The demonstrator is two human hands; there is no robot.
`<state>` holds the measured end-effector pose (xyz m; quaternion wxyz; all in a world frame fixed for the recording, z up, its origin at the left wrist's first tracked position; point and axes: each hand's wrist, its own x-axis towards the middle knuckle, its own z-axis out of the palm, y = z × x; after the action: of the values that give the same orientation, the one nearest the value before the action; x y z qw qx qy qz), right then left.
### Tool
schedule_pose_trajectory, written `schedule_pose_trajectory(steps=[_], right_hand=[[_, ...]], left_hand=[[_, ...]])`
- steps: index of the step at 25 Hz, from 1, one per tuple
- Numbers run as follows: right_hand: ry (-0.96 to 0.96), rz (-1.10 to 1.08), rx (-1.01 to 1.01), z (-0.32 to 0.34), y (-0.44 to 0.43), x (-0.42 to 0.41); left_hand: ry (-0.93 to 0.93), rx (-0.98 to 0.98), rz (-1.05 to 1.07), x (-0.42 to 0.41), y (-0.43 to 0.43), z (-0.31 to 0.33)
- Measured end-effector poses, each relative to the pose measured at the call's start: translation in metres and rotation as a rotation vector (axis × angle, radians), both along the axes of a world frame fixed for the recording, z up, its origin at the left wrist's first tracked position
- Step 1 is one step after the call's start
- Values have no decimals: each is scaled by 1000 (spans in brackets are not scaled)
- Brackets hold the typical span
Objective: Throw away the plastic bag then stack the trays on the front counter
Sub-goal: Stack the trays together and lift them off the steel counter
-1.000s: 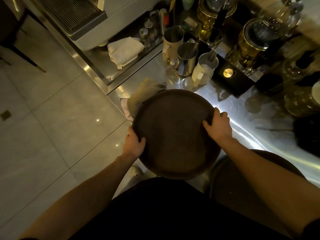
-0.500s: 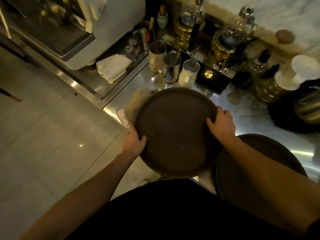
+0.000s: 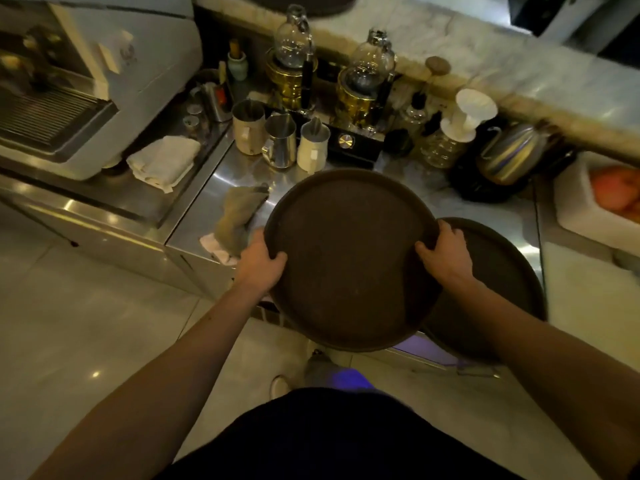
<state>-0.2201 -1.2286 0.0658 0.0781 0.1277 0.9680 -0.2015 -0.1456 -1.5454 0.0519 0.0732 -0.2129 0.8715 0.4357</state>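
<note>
Gripping the round tray (image 3: 349, 261), left hand (image 3: 258, 268) and right hand (image 3: 446, 259) have carried it rightward, overlapping the second tray (image 3: 485, 271).

Two bare forearms, no sleeves, watch or rings visible. Left hand (image 3: 258, 263) and right hand (image 3: 446, 259) ungloved. Dark, plain garment (image 3: 329, 438) covering torso at bottom of view. Light-coloured shoe (image 3: 280, 386) below, partly blurred.

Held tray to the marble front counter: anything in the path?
Yes. Pitchers, siphon brewers and a kettle line the steel counter between the held tray and the marble counter; it must go over them.
</note>
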Motion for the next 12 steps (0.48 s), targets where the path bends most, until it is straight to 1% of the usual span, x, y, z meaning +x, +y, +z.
schedule_pose_trajectory(steps=[4,7,12], right_hand=[[25,-110,-67,7,34,29],[63,-189,-108,10,65,51],[52,-273,-188,-2,124,72]], left_hand=[[36,-10,-121,-3,28,2],[30,-11,-223,-8,55,1],[9,-34,-300,-24,108,-4]])
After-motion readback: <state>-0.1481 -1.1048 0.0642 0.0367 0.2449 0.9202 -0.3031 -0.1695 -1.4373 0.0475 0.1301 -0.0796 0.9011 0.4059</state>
